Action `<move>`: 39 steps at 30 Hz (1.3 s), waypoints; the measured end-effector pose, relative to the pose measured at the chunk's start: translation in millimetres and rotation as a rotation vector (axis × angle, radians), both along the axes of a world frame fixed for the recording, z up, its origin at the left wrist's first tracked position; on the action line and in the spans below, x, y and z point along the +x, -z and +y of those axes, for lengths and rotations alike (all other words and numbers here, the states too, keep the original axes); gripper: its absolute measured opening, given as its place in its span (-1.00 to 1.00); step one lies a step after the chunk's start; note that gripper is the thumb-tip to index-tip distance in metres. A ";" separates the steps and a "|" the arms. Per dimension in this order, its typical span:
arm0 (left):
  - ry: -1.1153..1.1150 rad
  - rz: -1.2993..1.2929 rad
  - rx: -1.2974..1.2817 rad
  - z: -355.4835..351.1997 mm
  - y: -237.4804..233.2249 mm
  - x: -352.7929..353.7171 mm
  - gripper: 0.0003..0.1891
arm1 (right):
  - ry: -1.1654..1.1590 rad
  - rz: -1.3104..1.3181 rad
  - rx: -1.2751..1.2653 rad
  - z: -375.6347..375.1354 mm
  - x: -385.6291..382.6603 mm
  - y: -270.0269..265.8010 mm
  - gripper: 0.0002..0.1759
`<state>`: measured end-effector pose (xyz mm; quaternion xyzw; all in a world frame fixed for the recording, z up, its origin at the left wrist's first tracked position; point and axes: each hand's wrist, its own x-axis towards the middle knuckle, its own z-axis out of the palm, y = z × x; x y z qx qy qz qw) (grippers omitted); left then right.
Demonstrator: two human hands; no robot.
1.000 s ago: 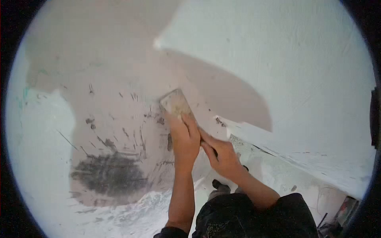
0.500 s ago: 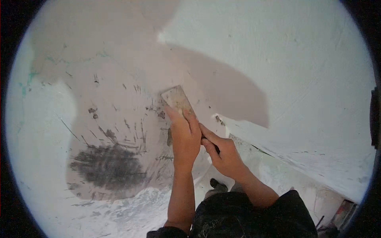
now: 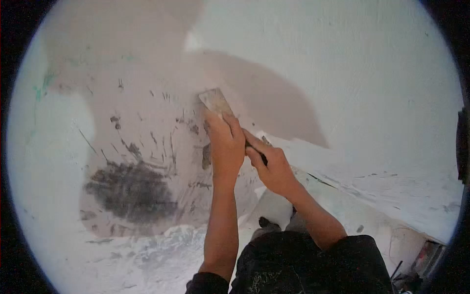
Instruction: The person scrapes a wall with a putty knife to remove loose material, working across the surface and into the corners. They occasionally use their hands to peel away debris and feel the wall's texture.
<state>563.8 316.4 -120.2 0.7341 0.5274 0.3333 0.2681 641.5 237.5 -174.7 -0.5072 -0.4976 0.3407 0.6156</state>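
A scraper with a wide, stained metal blade (image 3: pixel 216 101) lies against the wall (image 3: pixel 152 105) near the middle of the view. My left hand (image 3: pixel 224 144) is pressed on the lower part of the blade, with its fingers pointing up along it. Just to the right and lower, my right hand (image 3: pixel 274 166) is wrapped round the dark handle. The wall under the blade is pinkish-grey with short dark marks. The blade's lower end is hidden by my left hand.
A large dark patch (image 3: pixel 134 193) marks the wall at the lower left. White uneven plaster (image 3: pixel 166 250) runs below it. A pale ridge (image 3: pixel 342 171) slants down to the right. Dark objects (image 3: pixel 426 264) stand at the lower right. My foot (image 3: pixel 264 222) shows below my hands.
Both hands and the scraper have moved up a little in the view, still together. The dark patch on the wall also appears slightly higher.
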 end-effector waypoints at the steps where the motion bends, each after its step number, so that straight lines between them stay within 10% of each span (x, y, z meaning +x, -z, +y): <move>1: -0.015 -0.004 -0.013 -4.9 2.8 -2.8 -0.28 | 0.018 -0.010 0.050 0.5 -0.7 3.0 -0.52; 3: 0.024 -0.074 0.127 -5.3 0.6 -0.4 -0.59 | 0.019 -0.033 0.014 -2.0 0.6 -3.5 -0.52; 10: 0.014 -0.002 0.055 2.5 -8.0 6.3 -0.30 | 0.057 -0.042 0.120 1.5 -1.1 -1.7 -0.51; 16: -0.013 -0.052 0.026 0.4 -13.2 9.2 -0.34 | 0.081 -0.066 0.068 6.5 3.6 -4.4 -0.52; 18: 0.059 -0.041 0.109 9.8 -0.7 4.7 -0.66 | -0.012 -0.050 -0.031 5.9 1.6 -2.0 -0.52; 39: 0.326 -0.124 0.196 -13.3 -3.2 -29.4 -0.64 | 0.344 -0.019 0.098 -26.9 -63.2 -8.6 -0.51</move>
